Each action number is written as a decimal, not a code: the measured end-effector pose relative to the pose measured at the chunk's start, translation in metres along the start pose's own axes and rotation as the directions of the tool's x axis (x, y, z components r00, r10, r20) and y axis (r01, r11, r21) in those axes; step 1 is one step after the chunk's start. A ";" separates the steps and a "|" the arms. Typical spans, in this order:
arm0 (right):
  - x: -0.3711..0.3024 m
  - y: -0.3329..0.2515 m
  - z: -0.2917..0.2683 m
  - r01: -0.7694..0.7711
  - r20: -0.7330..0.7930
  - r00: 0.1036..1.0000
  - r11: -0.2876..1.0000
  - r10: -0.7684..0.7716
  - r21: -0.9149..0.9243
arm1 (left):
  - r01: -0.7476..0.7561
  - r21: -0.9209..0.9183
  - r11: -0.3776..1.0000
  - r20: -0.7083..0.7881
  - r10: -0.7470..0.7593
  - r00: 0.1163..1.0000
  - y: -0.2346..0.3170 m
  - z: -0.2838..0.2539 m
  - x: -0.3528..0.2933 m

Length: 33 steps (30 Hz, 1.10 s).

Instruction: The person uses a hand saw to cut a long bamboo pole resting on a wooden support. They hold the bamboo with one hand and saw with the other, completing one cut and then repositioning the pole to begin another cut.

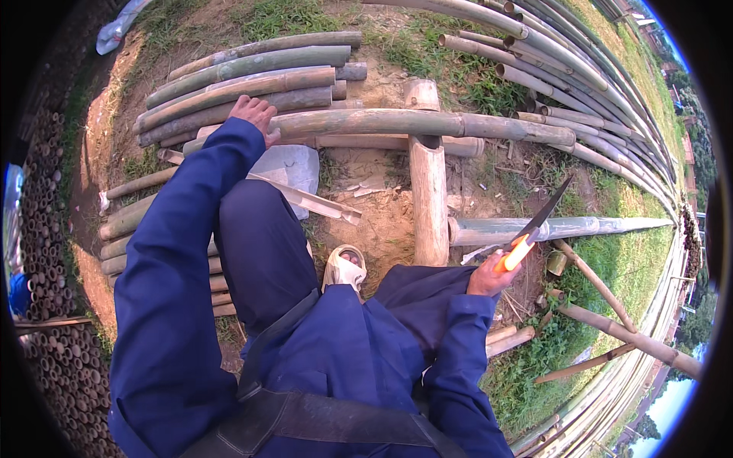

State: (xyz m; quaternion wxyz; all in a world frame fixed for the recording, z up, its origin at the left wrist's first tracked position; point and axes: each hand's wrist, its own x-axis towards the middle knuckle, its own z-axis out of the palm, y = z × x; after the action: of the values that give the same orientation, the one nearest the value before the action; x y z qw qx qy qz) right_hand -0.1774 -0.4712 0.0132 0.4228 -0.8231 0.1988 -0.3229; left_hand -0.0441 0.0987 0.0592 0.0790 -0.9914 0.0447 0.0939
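A thick bamboo pole (359, 122) lies crosswise in front of me, propped on an upright bamboo post (429, 198). My left hand (257, 118) is closed over this pole near its left end, fingers bent across the top. Low on the right, my right hand (492, 276) grips the orange handle of a pruning saw (546, 208). Its dark, tapering blade points up and away, apart from the propped pole. Whether the blade has teeth is too small to make out.
Cut bamboo lengths (252, 72) lie stacked at the far left, with long poles (550, 57) piled far right. Another pole (565, 229) lies behind the saw. A split bamboo strip (321, 204) slants by my knee, near a pale plastic sheet (294, 164). My sandalled foot (345, 266) is below.
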 end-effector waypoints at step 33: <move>0.004 0.003 0.001 0.003 -0.064 0.998 0.998 0.001 0.058 | -0.198 -0.005 0.980 -0.215 0.193 0.958 0.160 0.033 0.132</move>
State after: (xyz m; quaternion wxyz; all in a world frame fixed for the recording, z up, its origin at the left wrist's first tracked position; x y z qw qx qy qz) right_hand -0.1742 -0.4744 0.0119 0.4399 -0.7996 0.2025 -0.3550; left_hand 0.0621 -0.0628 -0.0217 0.0511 -0.9874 0.1494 -0.0049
